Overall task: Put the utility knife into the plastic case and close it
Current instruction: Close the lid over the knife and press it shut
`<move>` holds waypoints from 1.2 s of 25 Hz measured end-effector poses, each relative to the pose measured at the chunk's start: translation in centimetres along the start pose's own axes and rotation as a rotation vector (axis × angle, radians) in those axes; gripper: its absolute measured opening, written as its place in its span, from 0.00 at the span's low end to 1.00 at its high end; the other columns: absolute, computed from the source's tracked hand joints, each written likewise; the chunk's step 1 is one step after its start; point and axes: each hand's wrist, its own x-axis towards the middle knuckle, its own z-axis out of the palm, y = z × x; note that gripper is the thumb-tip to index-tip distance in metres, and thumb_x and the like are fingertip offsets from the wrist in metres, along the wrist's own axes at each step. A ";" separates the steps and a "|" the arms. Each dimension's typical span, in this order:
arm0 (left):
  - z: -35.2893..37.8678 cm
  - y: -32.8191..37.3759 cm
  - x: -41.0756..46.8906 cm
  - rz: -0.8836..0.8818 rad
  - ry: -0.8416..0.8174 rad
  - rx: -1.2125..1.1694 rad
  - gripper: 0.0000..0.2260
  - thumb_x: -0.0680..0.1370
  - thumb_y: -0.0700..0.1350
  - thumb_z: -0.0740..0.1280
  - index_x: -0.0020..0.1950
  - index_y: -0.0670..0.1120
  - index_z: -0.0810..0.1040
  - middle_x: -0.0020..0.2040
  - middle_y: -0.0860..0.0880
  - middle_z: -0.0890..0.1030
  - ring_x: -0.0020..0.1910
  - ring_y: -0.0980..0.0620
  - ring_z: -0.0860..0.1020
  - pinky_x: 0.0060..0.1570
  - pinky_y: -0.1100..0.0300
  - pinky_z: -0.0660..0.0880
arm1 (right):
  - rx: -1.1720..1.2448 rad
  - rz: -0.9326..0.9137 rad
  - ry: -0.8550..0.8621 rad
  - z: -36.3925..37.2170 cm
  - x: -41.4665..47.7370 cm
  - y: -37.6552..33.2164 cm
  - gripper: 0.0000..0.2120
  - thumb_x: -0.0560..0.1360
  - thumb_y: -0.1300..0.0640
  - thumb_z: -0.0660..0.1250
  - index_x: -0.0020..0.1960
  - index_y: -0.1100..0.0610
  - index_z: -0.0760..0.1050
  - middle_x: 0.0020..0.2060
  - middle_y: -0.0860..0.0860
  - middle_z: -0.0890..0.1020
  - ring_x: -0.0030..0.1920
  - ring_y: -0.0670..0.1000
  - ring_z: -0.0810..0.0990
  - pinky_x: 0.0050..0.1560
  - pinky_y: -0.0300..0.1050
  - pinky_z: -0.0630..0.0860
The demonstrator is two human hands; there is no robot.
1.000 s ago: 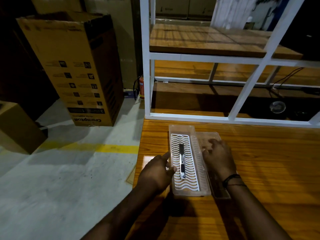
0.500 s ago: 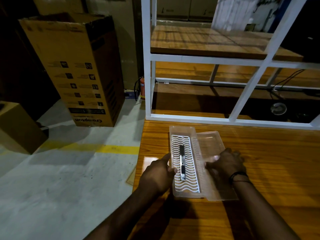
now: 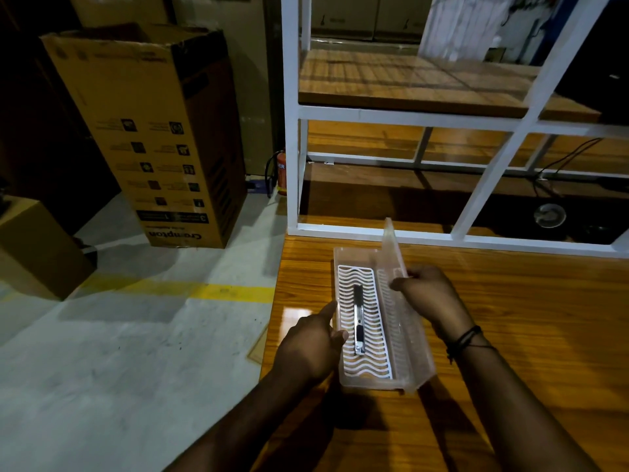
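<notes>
Lighting: dim overall, corners falling into near-black. Light is coming from above and ahead, throwing shadows of the forearms and the plastic case [image 3: 374, 335] toward the near edge of the table [image 3: 527, 335]. Glare: a bright patch is shining on the varnish by the table's left edge, beside the left hand [image 3: 311, 345]. Distortion: wide-angle bending is curving the white frame [image 3: 292, 131] and leaning the cardboard box [image 3: 153, 131]. Focus: centre is staying reasonably sharp; background is reading soft and grainy.
</notes>
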 end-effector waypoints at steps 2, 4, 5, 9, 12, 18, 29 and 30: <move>-0.1 0.0 0.0 0.007 -0.003 0.009 0.27 0.81 0.57 0.64 0.80 0.58 0.64 0.58 0.50 0.84 0.55 0.49 0.81 0.47 0.60 0.72 | 0.074 0.021 -0.022 0.9 -0.3 -0.1 0.05 0.71 0.53 0.74 0.47 0.52 0.82 0.47 0.54 0.87 0.43 0.54 0.86 0.51 0.56 0.84; -0.3 0.0 0.1 0.008 -0.011 0.023 0.27 0.80 0.57 0.64 0.79 0.58 0.64 0.57 0.49 0.84 0.55 0.48 0.81 0.50 0.57 0.74 | 0.066 0.037 -0.043 1.9 -0.6 0.2 0.15 0.69 0.48 0.75 0.54 0.50 0.78 0.56 0.55 0.83 0.50 0.57 0.84 0.54 0.58 0.83; -0.4 0.1 0.1 0.013 -0.016 0.029 0.27 0.80 0.57 0.64 0.79 0.58 0.65 0.56 0.49 0.85 0.54 0.47 0.81 0.50 0.57 0.74 | 0.045 0.035 -0.049 2.4 -0.8 0.4 0.19 0.69 0.45 0.75 0.56 0.49 0.76 0.59 0.55 0.81 0.52 0.56 0.83 0.53 0.56 0.82; -0.5 0.2 0.0 0.011 -0.024 0.030 0.26 0.80 0.56 0.65 0.78 0.59 0.65 0.53 0.51 0.85 0.52 0.48 0.82 0.48 0.58 0.75 | -0.046 -0.001 -0.072 2.9 -0.9 0.8 0.28 0.68 0.38 0.74 0.63 0.46 0.72 0.64 0.51 0.78 0.51 0.51 0.77 0.44 0.46 0.74; -0.6 0.3 -0.1 -0.009 -0.036 0.009 0.27 0.80 0.55 0.65 0.79 0.59 0.65 0.51 0.52 0.85 0.51 0.50 0.82 0.46 0.60 0.72 | -0.123 -0.019 -0.098 3.1 -0.7 1.1 0.39 0.65 0.28 0.71 0.69 0.45 0.68 0.69 0.51 0.77 0.58 0.54 0.78 0.52 0.50 0.76; -0.5 0.2 0.0 -0.027 -0.071 -0.047 0.24 0.84 0.50 0.61 0.81 0.60 0.63 0.57 0.46 0.85 0.50 0.48 0.83 0.47 0.58 0.78 | -0.366 -0.010 -0.030 4.8 -0.7 1.5 0.44 0.65 0.27 0.70 0.75 0.43 0.64 0.74 0.54 0.71 0.73 0.63 0.67 0.69 0.63 0.71; -0.2 0.4 -0.7 -0.057 -0.003 -0.285 0.18 0.84 0.53 0.63 0.74 0.60 0.73 0.48 0.48 0.86 0.40 0.47 0.86 0.35 0.69 0.76 | -0.492 -0.083 0.051 6.5 -1.7 3.3 0.43 0.68 0.26 0.65 0.77 0.42 0.59 0.73 0.55 0.67 0.72 0.63 0.64 0.67 0.61 0.68; -0.2 0.5 -0.7 -0.041 -0.012 -0.247 0.20 0.83 0.52 0.64 0.76 0.58 0.72 0.50 0.48 0.85 0.45 0.46 0.85 0.38 0.69 0.74 | -0.497 -0.089 0.061 6.6 -1.8 3.4 0.43 0.68 0.26 0.64 0.77 0.42 0.59 0.74 0.55 0.66 0.72 0.63 0.64 0.67 0.61 0.67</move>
